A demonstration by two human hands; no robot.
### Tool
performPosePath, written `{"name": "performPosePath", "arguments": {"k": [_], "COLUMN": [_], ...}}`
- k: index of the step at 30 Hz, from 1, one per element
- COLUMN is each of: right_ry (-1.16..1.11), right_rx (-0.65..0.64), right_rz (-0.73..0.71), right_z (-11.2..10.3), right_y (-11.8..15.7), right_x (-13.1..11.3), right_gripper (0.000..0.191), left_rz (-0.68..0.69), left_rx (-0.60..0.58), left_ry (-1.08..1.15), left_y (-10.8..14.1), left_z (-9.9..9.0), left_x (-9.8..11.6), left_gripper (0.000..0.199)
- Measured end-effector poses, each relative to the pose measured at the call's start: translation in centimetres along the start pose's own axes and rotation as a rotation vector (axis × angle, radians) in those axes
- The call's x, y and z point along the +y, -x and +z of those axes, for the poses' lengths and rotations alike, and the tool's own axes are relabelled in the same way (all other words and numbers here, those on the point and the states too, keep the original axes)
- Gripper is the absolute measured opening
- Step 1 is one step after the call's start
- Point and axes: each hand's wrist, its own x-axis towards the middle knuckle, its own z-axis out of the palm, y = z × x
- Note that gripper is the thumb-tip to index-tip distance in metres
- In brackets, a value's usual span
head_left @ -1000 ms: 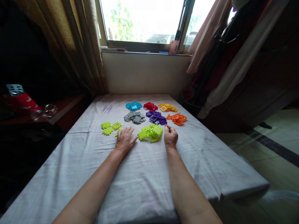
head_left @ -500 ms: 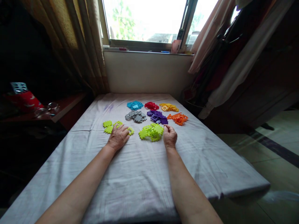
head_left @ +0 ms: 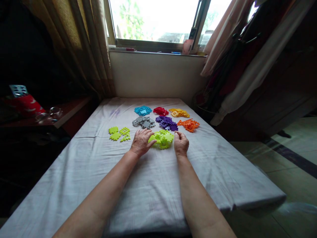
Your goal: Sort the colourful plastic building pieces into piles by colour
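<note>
My left hand [head_left: 141, 142] is open, its fingers apart and its thumb reaching to the left edge of a heap of lime-green gear-shaped plastic pieces [head_left: 163, 139]. What lies beneath its palm is hidden. My right hand [head_left: 181, 144] rests on the cloth just right of that heap, fingers curled closed with thumb and forefinger together. Anything in that grip is too small or hidden to make out. To the left, several lime-green pieces [head_left: 114, 136] lie flat in a small group, some solid and some with open middles.
Behind the green heap lie piles of grey [head_left: 144, 122], purple [head_left: 166, 123], orange [head_left: 189, 125], blue [head_left: 143, 110], red [head_left: 160, 111] and yellow pieces [head_left: 179, 113]. A white cloth [head_left: 148, 185] covers the table. Left stands a side table with glasses [head_left: 55, 111].
My left hand has moved right, from over the flat group of green pieces to the heap's left edge. The flat group shows more fully. My right hand stays almost in place.
</note>
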Motion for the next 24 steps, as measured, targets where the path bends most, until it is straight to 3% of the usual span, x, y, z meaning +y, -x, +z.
{"name": "performPosePath", "arguments": {"k": [6,11,16,20,24], "right_ry": [-0.003,0.009,0.019,0.005,-0.003], "right_rx": [-0.023,-0.016,-0.022,-0.034,-0.007], "right_rz": [-0.01,-0.017,0.004,-0.005,-0.004], "right_z": [0.4,0.4,0.3,0.4,0.4], "right_y": [0.1,0.2,0.2,0.3,0.2], "right_x": [0.0,0.2,0.1,0.1,0.5], "right_gripper": [0.038,0.037,0.037,0.036,0.037], "left_rz": [-0.353,-0.424,-0.388,-0.249,-0.16], "left_rx": [0.096,0.128,0.16,0.149,0.063], "left_ry": [-0.252,-0.268,-0.145,-0.059,-0.018], "left_y": [3.8,5.4,5.1,2.5,-0.6], "left_z": [-1.5,-1.9,-1.4,-1.2,-0.8], "left_x": [-6.7,-8.7,-6.7,-2.6,1.4], "left_gripper": [0.038,0.026,0.025,0.028,0.029]}}
